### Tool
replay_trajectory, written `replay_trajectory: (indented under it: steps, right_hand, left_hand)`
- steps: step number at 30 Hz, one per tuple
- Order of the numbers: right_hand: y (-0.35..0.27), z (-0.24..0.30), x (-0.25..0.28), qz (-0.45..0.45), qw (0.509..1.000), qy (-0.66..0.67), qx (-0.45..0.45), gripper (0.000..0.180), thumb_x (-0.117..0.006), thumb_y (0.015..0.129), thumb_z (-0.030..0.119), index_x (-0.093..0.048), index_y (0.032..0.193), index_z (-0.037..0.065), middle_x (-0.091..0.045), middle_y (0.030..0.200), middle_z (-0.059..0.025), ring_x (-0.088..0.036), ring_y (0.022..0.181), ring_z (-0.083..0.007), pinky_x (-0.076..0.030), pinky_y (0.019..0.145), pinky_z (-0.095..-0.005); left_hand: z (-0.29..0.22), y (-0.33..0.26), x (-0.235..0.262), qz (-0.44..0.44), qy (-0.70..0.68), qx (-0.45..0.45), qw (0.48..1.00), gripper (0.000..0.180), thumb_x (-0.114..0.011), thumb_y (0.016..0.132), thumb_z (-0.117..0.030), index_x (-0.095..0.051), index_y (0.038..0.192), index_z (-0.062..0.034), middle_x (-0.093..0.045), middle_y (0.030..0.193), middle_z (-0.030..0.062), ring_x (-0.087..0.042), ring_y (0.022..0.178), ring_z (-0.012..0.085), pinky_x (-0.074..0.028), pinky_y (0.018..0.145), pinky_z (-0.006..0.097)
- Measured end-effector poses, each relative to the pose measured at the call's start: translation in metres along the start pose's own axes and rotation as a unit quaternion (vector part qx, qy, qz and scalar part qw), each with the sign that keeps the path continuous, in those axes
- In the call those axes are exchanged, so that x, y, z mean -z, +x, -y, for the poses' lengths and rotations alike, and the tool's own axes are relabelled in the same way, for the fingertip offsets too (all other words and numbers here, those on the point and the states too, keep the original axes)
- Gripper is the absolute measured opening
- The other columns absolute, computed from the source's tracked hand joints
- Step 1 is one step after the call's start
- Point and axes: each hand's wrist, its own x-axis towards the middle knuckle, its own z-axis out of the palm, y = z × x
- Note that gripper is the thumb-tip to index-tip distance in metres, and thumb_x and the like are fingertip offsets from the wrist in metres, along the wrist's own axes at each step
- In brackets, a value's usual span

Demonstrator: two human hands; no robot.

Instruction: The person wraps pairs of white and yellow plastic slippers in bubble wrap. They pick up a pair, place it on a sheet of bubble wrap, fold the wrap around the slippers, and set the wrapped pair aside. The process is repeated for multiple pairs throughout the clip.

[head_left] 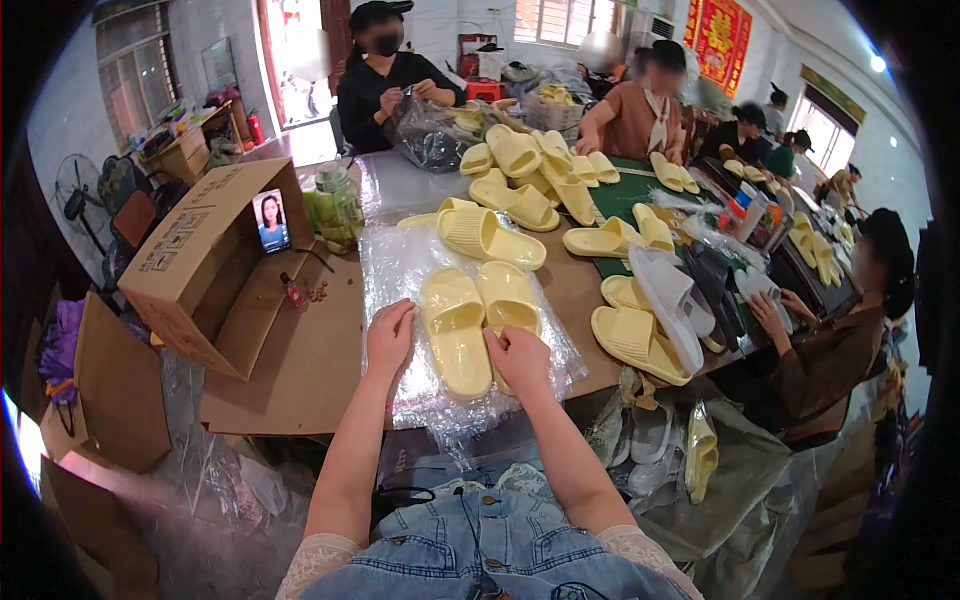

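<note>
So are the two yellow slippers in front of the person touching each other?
Touching. The head view shows the left slipper and right slipper lying side by side with inner edges pressed together, no gap.

Pale yellow slippers [478, 325] on clear plastic bags [400, 262], brown cardboard box [200, 262], seemingly green mat [622, 198].

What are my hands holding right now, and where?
The right hand grips the heel end of the yellow slippers; the left hand presses flat on the plastic bags beside them.

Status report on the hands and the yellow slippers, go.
Left hand flat on clear plastic bag, beside the slipper pair. Right hand on the pair's near end. More loose slippers just beyond; nothing blocking.
</note>
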Motion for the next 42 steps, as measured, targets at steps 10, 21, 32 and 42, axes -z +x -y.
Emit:
replay_trajectory:
  steps: [10,21,32,42]
  right_hand:
    - [0.0014,-0.0012,-0.0035,-0.02,1.0,0.001,0.01,0.049,-0.065,0.091,0.047,-0.062,0.067,0.004,-0.063,0.067,-0.0157,-0.063,0.065,-0.0376,-0.049,0.061,-0.0482]
    - [-0.0004,-0.0033,-0.0069,-0.043,0.999,0.013,0.031,0.048,-0.065,0.091,0.046,-0.061,0.067,0.005,-0.062,0.065,-0.0153,-0.063,0.065,-0.0374,-0.048,0.06,-0.0476]
    - [0.001,-0.0054,-0.0064,-0.023,1.0,0.002,0.018,0.048,-0.064,0.092,0.046,-0.062,0.069,0.004,-0.063,0.067,-0.0164,-0.063,0.066,-0.0379,-0.049,0.062,-0.0479]
    - [0.001,-0.0018,-0.0032,-0.01,1.0,0.005,0.002,0.047,-0.064,0.092,0.045,-0.062,0.07,0.004,-0.064,0.068,-0.0157,-0.063,0.066,-0.0376,-0.049,0.062,-0.0478]
  left_hand:
    - [0.0022,0.0003,0.0012,-0.001,-0.004,-0.012,1.0,0.023,-0.063,0.093,-0.014,-0.073,0.112,-0.006,-0.071,0.119,0.0133,-0.064,0.113,0.031,-0.05,0.099,0.039]
    - [0.0027,-0.0028,0.0004,-0.002,-0.01,-0.009,1.0,0.024,-0.062,0.093,-0.014,-0.073,0.112,-0.005,-0.071,0.119,0.0138,-0.064,0.112,0.0318,-0.05,0.098,0.039]
    - [0.0025,-0.0009,0.001,-0.003,-0.008,-0.006,1.0,0.023,-0.063,0.093,-0.014,-0.073,0.112,-0.0055,-0.071,0.118,0.0133,-0.064,0.112,0.0311,-0.05,0.098,0.038]
    - [0.0028,-0.0015,-0.0002,-0.001,-0.018,0.001,1.0,0.024,-0.062,0.093,-0.015,-0.073,0.112,-0.006,-0.071,0.118,0.0126,-0.063,0.114,0.0311,-0.049,0.1,0.039]
